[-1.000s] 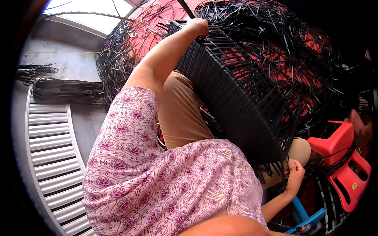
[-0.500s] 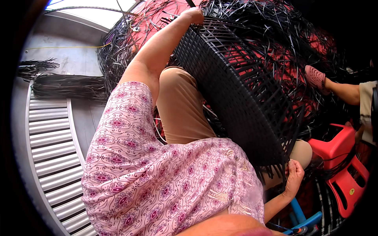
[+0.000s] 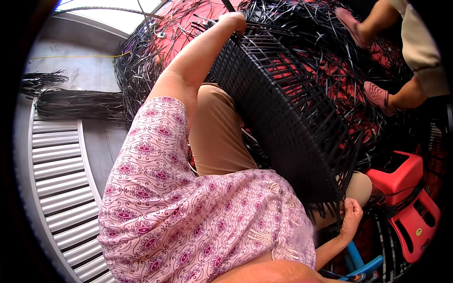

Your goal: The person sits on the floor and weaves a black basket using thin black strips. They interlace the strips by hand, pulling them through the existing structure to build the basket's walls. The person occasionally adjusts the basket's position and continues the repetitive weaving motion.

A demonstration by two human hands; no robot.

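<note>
A long black woven panel (image 3: 276, 118) lies slanting across my lap, with loose strip ends along its far side and near end. At its far end, my left hand (image 3: 233, 21) is closed around the edge; a dark bar (image 3: 228, 5) sticks up just beyond it. Down by the near right corner, my right hand (image 3: 351, 217) has its fingers pinched on one of the black flat strips (image 3: 339, 210) hanging there. Part of what each hand grips is hidden behind the fingers.
Heaps of black strips (image 3: 325, 37) cover the red floor (image 3: 181, 23). To the right stands a red plastic stool (image 3: 401, 177), with blue-handled tools (image 3: 365, 269) near it. Another person's feet in pink shoes (image 3: 377, 96) are beyond. On the left are a slatted metal grille (image 3: 61, 174) and a strip bundle (image 3: 78, 104).
The other person's legs have come further into view at the upper right. My hands and the panel have barely shifted.
</note>
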